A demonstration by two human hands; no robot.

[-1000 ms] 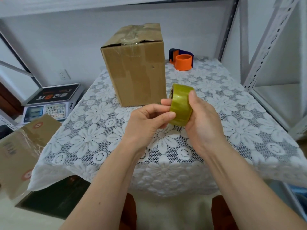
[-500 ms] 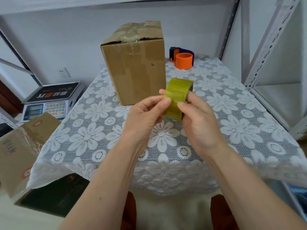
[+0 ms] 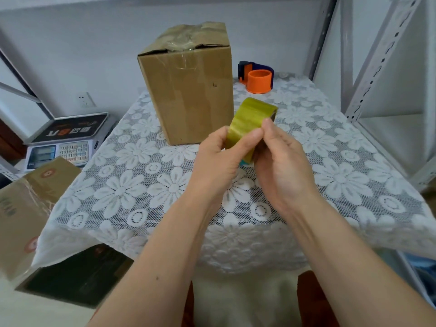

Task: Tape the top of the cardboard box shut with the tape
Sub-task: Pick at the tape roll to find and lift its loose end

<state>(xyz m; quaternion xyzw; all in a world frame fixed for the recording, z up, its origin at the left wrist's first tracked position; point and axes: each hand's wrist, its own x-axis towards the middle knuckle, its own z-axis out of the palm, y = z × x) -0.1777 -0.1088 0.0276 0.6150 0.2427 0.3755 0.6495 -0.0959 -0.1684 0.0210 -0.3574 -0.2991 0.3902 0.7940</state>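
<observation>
A tall brown cardboard box (image 3: 188,90) stands upright at the back of the table, its top flaps crumpled and carrying old clear tape. In front of it, above the tablecloth, I hold a yellowish roll of tape (image 3: 250,123) between both hands. My left hand (image 3: 219,159) grips the roll from the left side. My right hand (image 3: 280,161) holds it from the right, thumb pressed on the roll's outer face next to my left thumb. The roll sits just right of the box's lower front corner, apart from it.
An orange and blue tape dispenser (image 3: 258,79) sits behind the box at the right. The table has a white lace flower cloth (image 3: 132,185). A weighing scale (image 3: 63,142) and another cardboard box (image 3: 26,208) lie lower left. Metal shelf posts (image 3: 377,62) stand at right.
Both hands turned the tape roll and tilted it; my thumbs have come together on its outer face. The box stayed where it was.
</observation>
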